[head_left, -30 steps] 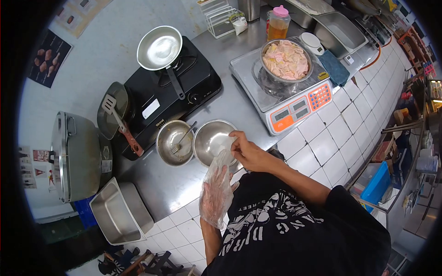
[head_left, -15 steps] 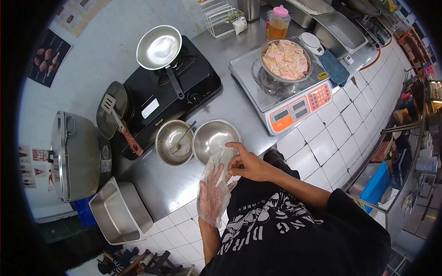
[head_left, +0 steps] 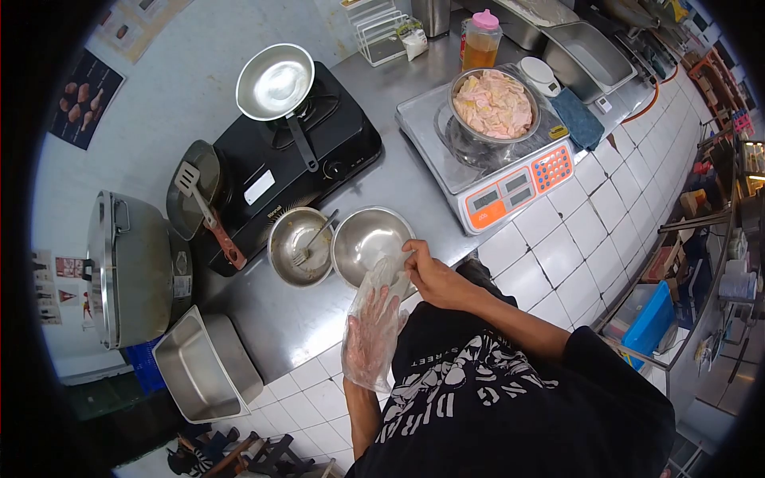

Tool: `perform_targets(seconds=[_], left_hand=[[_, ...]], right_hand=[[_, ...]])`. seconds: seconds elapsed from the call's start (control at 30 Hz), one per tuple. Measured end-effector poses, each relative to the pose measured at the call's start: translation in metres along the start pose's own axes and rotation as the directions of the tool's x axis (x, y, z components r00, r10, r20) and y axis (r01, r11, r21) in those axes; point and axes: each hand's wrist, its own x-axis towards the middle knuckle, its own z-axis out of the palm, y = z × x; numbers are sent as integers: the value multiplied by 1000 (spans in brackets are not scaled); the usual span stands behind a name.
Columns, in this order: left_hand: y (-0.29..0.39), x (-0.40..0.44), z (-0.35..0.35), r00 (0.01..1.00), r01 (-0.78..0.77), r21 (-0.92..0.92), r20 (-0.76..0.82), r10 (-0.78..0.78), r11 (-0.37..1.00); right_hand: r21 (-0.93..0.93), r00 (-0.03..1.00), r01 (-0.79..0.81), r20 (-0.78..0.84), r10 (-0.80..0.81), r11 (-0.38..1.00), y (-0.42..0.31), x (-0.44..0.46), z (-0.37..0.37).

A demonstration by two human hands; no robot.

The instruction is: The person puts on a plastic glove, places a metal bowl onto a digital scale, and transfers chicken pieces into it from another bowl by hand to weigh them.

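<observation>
Thin disposable plastic glove (head_left: 370,360) looked light, limp, slippery, easily torn; cuff seemed best hold. Left hand (head_left: 371,325) open inside; right hand (head_left: 443,282) curled, grip unclear.

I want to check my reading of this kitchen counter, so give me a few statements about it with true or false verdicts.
1. The left hand is inside clear plastic. True.
2. The fork lies in the bowl of pale pink pieces. False: it rests in the soiled bowl beside the stove.
3. The bottle has a pink lid. True.
4. The spatula lies on the scale. False: it lies over the dark pan.
</observation>
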Motion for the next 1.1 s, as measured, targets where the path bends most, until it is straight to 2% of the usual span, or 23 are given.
perform_targets(seconds=[0.13, 0.23, 0.43, 0.63, 0.73, 0.8, 0.83, 0.87, 0.9, 0.93, 1.0, 1.07, 1.1], left_hand=[[-1, 1, 1, 1000, -3, -55, 11, 4, 998], [2, 1, 3, 1000, -27, -33, 2, 27, 999], [8, 3, 9, 1000, -28, -10, 6, 28, 1000], [6, 3, 11, 998, -55, -13, -13, 55, 998], [9, 2, 14, 996, -88, -2, -8, 88, 996], [12, 1, 14, 995, -103, 1, -16, 103, 995], [13, 0, 13, 993, -112, 2, -21, 112, 994], [13, -1, 11, 992, -122, -5, -33, 122, 992], [13, -2, 9, 990, -132, -11, -43, 132, 991], [12, -2, 8, 989, -141, -17, -52, 140, 990], [12, -3, 7, 986, -155, -18, -65, 153, 988], [10, -4, 6, 984, -165, -21, -73, 163, 986], [9, -4, 5, 983, -172, -26, -77, 169, 985]], right_hand=[[29, 1000, 10, 15, -11, 1000, 0, 2, -10], [193, 991, -133, 55, 124, 972, -9, 0, -15], [303, 943, -262, 281, 177, 916, -14, -10, -12], [336, 946, -226, 299, 124, 914, -13, -11, -9], [250, 964, -183, 237, 123, 951, -14, -7, -25], [127, 983, -179, 59, 172, 976, -21, -3, -50], [217, 964, -189, -145, 223, 958, -15, 2, -66], [306, 898, -177, -338, 281, 936, -9, 6, -84], [388, 802, -98, -514, 304, 916, -10, 11, -106], [451, 668, -2, -663, 337, 892, -13, 15, -130], [531, 539, 69, -732, 417, 844, -20, 24, -170], [566, 548, 48, -704, 452, 823, -13, 32, -203], [567, 584, 59, -687, 432, 822, -12, 35, -212]])
